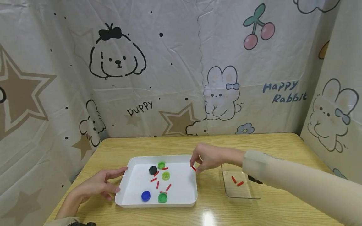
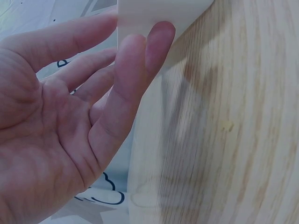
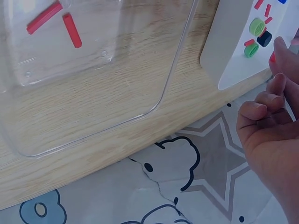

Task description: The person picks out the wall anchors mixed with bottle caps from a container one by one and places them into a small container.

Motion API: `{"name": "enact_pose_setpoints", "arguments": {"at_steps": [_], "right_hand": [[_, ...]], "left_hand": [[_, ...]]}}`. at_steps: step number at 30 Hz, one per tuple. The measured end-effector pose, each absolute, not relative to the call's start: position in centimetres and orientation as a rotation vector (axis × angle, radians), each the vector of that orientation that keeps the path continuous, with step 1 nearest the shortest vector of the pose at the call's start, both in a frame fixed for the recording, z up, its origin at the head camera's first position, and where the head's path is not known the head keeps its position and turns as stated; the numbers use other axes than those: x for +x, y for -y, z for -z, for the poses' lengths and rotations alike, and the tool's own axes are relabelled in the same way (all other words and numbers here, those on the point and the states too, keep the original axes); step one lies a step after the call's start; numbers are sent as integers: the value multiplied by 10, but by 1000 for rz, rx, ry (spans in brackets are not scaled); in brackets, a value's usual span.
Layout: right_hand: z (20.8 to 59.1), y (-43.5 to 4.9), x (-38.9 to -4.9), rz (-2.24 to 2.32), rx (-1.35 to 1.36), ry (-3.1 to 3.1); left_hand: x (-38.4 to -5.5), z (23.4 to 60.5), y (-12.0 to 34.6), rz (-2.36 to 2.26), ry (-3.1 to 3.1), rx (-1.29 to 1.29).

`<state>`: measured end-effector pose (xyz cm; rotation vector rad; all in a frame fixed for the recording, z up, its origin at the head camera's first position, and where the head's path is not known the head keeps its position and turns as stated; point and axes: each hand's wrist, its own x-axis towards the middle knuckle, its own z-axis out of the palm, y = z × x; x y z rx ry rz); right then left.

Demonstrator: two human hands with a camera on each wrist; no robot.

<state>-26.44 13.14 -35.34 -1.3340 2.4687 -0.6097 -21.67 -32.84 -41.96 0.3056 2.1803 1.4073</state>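
Observation:
My right hand (image 1: 207,156) pinches a small red stick (image 1: 193,168) between thumb and fingertips, over the right edge of a white tray (image 1: 185,185). In the right wrist view only the tip of that stick shows at the fingers. My left hand (image 1: 96,185) is at the tray's left side, with fairly straight fingers touching its wall, as the left wrist view shows too. Inside the tray lie several red sticks among a black cap (image 1: 153,170), a blue cap (image 1: 145,196), a yellow-green cap (image 1: 166,175) and two green caps, one at the back (image 1: 161,165) and one at the front (image 1: 162,197).
Right of the tray, a clear plastic box (image 1: 243,198) stands on the wooden table (image 1: 158,146), partly under my right forearm. Two red sticks (image 3: 72,30) lie in it. A printed cloth (image 1: 175,78) hangs behind the table and along both sides.

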Motion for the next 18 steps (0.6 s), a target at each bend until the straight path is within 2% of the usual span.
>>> {"name": "enact_pose_setpoints", "arguments": {"at_steps": [18], "right_hand": [[349,-169,-263,738,-1222,-2513]], "left_hand": [[-217,419,329,-1419,-2163,321]]}}
